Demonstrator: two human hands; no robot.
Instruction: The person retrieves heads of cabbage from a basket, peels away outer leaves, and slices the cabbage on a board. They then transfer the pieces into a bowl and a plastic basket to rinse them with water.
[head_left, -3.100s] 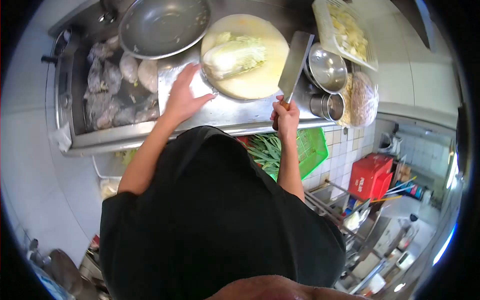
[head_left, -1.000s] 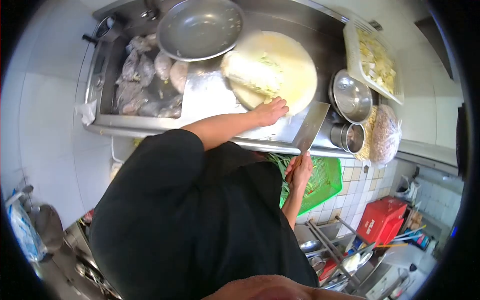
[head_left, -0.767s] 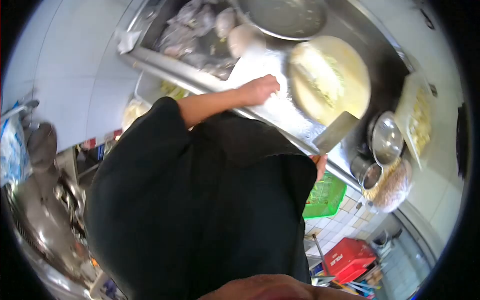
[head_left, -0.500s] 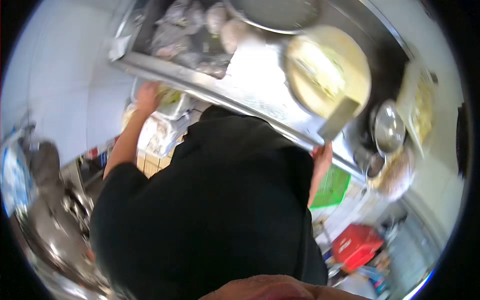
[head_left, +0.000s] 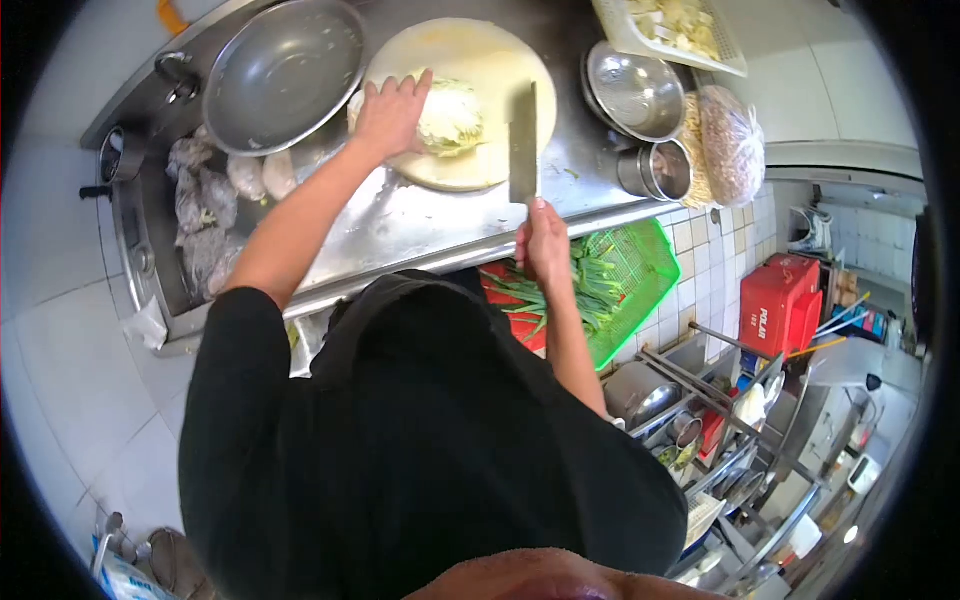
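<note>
A pale cabbage (head_left: 455,118), apparently napa, lies on the round cutting board (head_left: 500,65). My left hand (head_left: 393,115) rests over its left part, fingers spread out and thumb apart. In my right hand (head_left: 545,245), closed round the handle, is a cleaver (head_left: 523,150). Its broad blade points away from me over the board's right side, apart from the cabbage. The underside of my left hand, where it meets the cabbage, is hidden.
Left of the board stands a large metal bowl (head_left: 285,75), near bagged items (head_left: 205,200). Metal bowls (head_left: 635,90), a white basket (head_left: 740,62) and a filled bag (head_left: 730,135) stand right. Below the counter edge (head_left: 610,222), a green basket (head_left: 655,255) holds leafy greens (head_left: 600,285).
My left hand has moved from a container below the counter up onto the cabbage. The cleaver stays in my right hand, its blade now pointing straighter away. The head view has shifted.
</note>
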